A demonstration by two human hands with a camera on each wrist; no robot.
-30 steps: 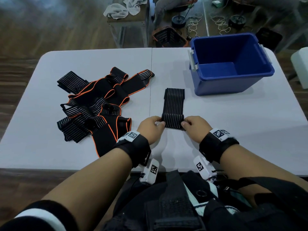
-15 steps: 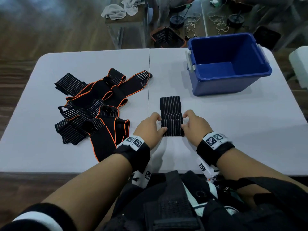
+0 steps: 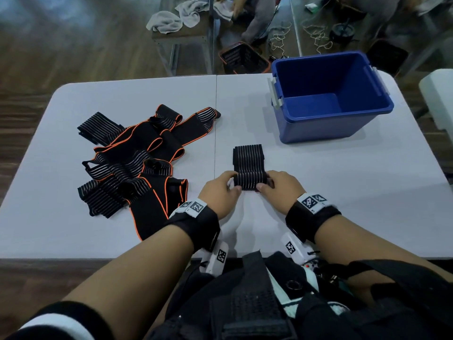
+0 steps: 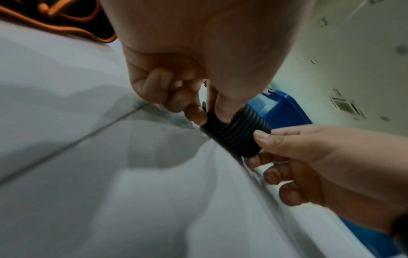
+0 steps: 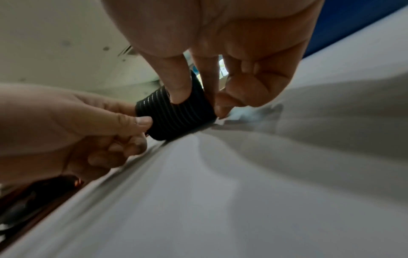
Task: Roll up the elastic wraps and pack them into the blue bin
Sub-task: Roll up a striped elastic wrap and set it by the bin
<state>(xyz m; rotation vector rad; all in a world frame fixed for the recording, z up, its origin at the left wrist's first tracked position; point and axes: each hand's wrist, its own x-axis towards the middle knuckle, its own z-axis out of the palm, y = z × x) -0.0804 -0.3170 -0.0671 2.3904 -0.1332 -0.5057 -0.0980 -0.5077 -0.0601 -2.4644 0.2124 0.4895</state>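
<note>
A black elastic wrap with thin white stripes (image 3: 248, 165) lies on the white table (image 3: 343, 192) in front of me, its near end rolled into a thick roll (image 4: 235, 134) (image 5: 174, 116). My left hand (image 3: 221, 190) pinches the roll's left end between thumb and fingers. My right hand (image 3: 277, 186) pinches its right end the same way. The flat tail runs away from me toward the blue bin (image 3: 328, 94), which stands at the back right with nothing visible inside. A heap of loose black wraps with orange edging (image 3: 132, 163) lies to the left.
The table's front edge is just under my wrists. Behind the table stand a bench with grey towels (image 3: 176, 18), a dark basket (image 3: 241, 57) and cables on the floor. A white object (image 3: 438, 94) sits off the table's right edge.
The roll has grown and moved away from me as both hands turned it. The flat tail of the wrap has become shorter.
</note>
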